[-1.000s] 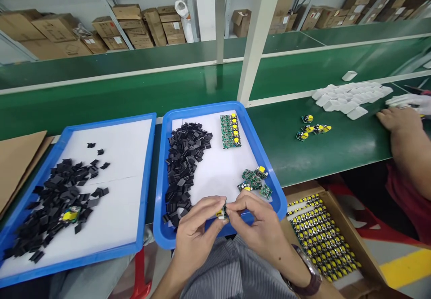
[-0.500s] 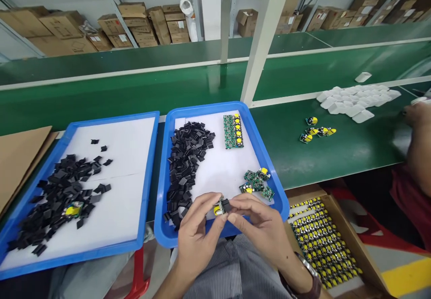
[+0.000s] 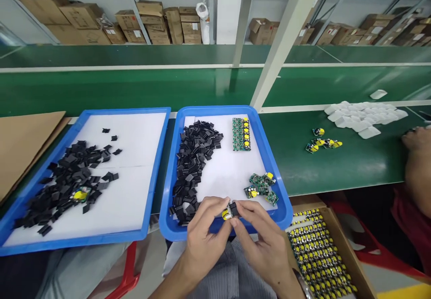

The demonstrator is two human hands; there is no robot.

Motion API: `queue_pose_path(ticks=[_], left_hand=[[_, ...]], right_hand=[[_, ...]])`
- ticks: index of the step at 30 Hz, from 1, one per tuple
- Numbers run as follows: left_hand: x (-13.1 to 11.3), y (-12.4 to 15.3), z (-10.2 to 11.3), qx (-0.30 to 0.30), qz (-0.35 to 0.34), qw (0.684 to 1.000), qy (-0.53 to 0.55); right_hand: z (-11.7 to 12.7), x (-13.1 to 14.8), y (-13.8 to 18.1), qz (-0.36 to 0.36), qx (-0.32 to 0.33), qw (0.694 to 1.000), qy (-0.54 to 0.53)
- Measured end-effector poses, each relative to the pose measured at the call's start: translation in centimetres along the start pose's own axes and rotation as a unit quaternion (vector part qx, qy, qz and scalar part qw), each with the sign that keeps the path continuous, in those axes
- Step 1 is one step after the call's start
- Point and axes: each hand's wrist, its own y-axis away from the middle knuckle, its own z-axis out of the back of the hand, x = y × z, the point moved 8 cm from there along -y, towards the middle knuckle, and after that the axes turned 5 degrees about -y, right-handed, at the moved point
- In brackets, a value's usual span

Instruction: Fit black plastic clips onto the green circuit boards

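Between my fingertips, over the near edge of the blue tray, is a small circuit board with a yellow component. My left hand pinches the board. Pressed against the board's right side is a black plastic piece, pinched by my right hand. Many like black pieces lie heaped along the tray's left side. A neat row of circuit boards sits at the tray's far right, and a loose cluster of boards lies nearer my right hand.
Left stands another tray with black pieces and one board. At right are white plastic housings, several boards and another person's hand. Below is a carton of boards. A slanted post rises behind the tray.
The camera view has shifted, so the bench appears moved slightly right. Both hands still pinch the circuit board and black piece together, with little change in grip.
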Motion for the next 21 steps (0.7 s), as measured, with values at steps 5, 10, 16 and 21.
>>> queue_pose_path(ticks=[5, 10, 16, 21], left_hand=[[0.0, 0.0, 0.1, -0.014, -0.006, 1.0, 0.0], [0.1, -0.2, 0.3, -0.017, -0.009, 1.0, -0.003], [-0.8, -0.4, 0.3, -0.015, -0.049, 0.998, -0.028], [-2.2, -1.0, -1.7, 0.011, -0.118, 0.992, -0.04]], right_hand=[[-1.0, -0.4, -0.2, -0.001, 0.063, 0.998, 0.007], [-1.1, -0.8, -0.7, -0.016, 0.058, 0.997, -0.037], [-0.6, 0.0, -1.0, 0.003, 0.018, 0.999, -0.032], [1.3, 0.2, -1.1, 0.019, -0.016, 1.0, -0.005]])
